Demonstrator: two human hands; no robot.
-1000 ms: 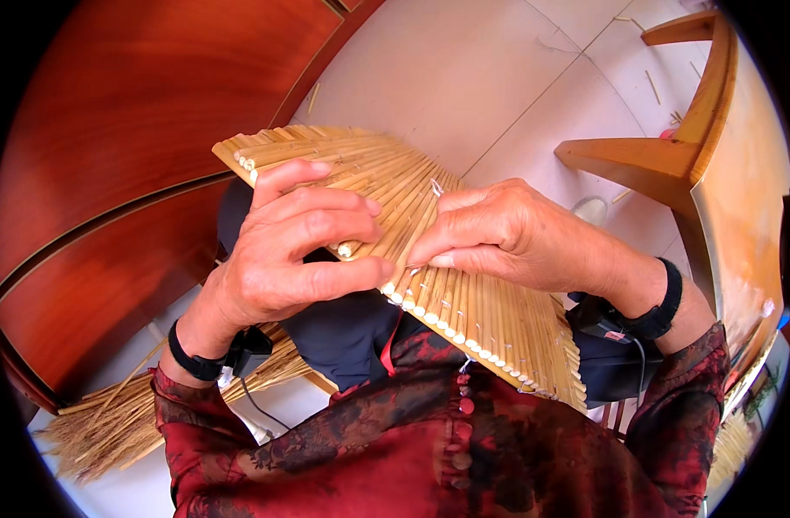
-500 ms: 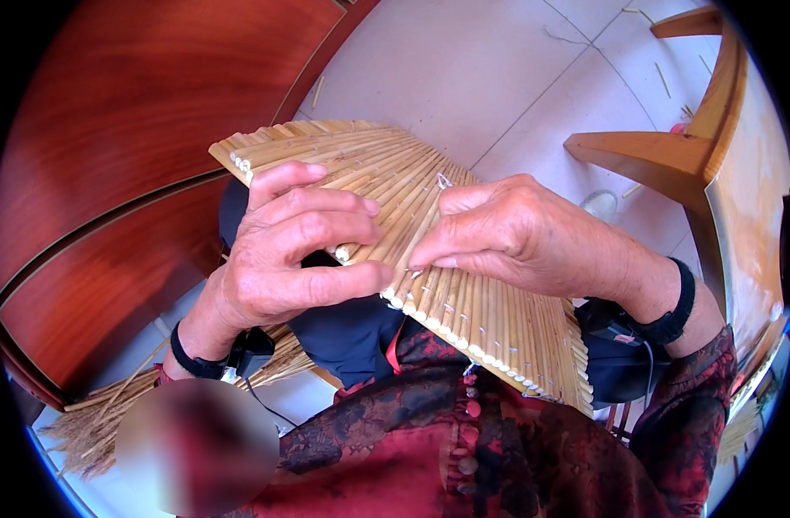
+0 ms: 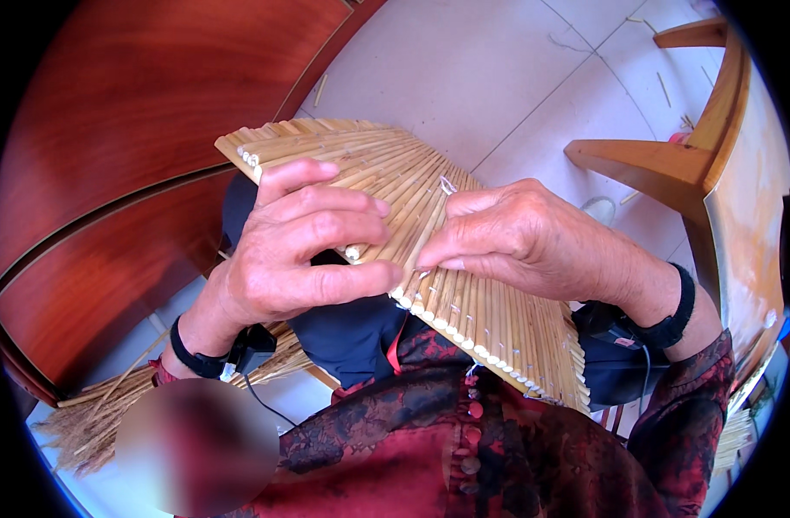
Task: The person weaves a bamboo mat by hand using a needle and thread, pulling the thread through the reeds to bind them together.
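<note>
A fan-shaped mat of straw-coloured stalks [image 3: 524, 341], with white cut ends and white stitches, rests across my lap. My left hand [image 3: 295, 250] grips it at the left, fingers spaced and bent over the top and thumb hidden beneath. Just right of it, my right hand [image 3: 516, 242] is pinched low over the stalks near the mat's lower edge; a small pale bit shows at the fingertips, too small to name. A white thread loop [image 3: 447, 185] shows above that hand.
Red-brown cabinet fronts [image 3: 127, 95] stand at the left, with loose bristly straw [image 3: 93, 423] below. A wooden piece of furniture [image 3: 636, 160] with angled legs is at the right. Bits of stalk [image 3: 664, 89] lie on the pale tiled floor [image 3: 516, 78].
Both hands and the mat have shifted slightly rightward in the picture, as has some of the surroundings. The right hand keeps its pinch, and the left keeps its grip.
</note>
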